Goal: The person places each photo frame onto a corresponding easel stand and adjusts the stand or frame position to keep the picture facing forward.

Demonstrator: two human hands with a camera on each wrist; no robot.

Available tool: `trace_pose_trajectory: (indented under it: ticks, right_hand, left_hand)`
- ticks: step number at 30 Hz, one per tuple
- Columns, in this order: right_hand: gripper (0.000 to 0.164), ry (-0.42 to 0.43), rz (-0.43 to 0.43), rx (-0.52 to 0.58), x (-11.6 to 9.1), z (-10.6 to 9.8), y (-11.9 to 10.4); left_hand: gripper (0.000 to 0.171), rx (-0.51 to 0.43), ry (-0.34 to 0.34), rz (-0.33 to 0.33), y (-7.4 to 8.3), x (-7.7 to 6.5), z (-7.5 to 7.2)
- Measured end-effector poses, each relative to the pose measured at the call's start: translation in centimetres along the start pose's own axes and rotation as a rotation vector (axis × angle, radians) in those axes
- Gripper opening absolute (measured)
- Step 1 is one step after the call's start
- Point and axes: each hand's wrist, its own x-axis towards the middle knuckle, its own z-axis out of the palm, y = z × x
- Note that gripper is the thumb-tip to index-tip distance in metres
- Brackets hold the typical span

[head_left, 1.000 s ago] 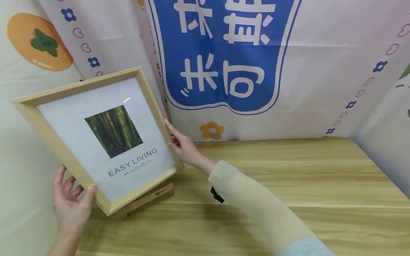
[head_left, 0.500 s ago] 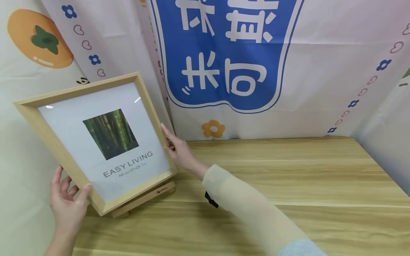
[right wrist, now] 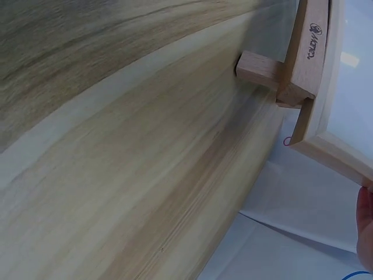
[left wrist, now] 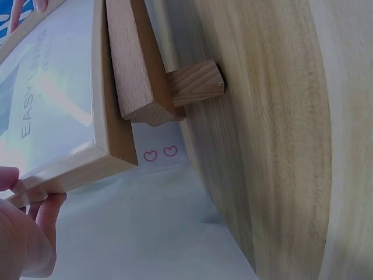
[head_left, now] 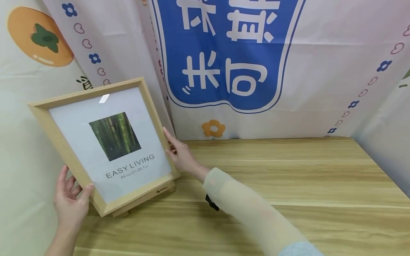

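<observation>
A light wooden picture frame [head_left: 164, 145] leans back at the left of the table, its insert reading "EASY LIVING" under a bamboo photo. Its bottom edge lies along the ledge of a wooden tabletop easel [head_left: 145, 199], most of which the frame hides. My left hand [head_left: 72, 197] grips the frame's lower left side, thumb on the front and fingers behind. On the right side, my right hand [head_left: 182, 154] holds the frame by its edge. Up close in the left wrist view, the easel ledge [left wrist: 133, 58] runs right along the frame's bottom.
The wood-grain table [head_left: 288, 170] stretches to the right. Printed cloth [head_left: 320, 89] hangs behind it and along the left side, near the frame. A dark device [head_left: 212, 202] shows under my right sleeve.
The picture frame has come down a little toward the easel ledge, and its top has shifted slightly right and away. Both hands keep their hold on its sides.
</observation>
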Motion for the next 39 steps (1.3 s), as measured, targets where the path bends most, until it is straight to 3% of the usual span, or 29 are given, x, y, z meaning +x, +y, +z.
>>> trace_pose_trajectory:
  ticks: [16,39]
  right_hand:
    - [0.078,-0.007,0.031,0.003,0.1,0.32,0.08]
    - [0.073,0.012,0.011,-0.002,-0.05,0.51,0.65]
  left_hand:
    - [0.091,0.063,0.011,-0.149,-0.28,0.91,0.27]
    - [0.088,0.112,-0.011,-0.156,-0.57,0.93,-0.11]
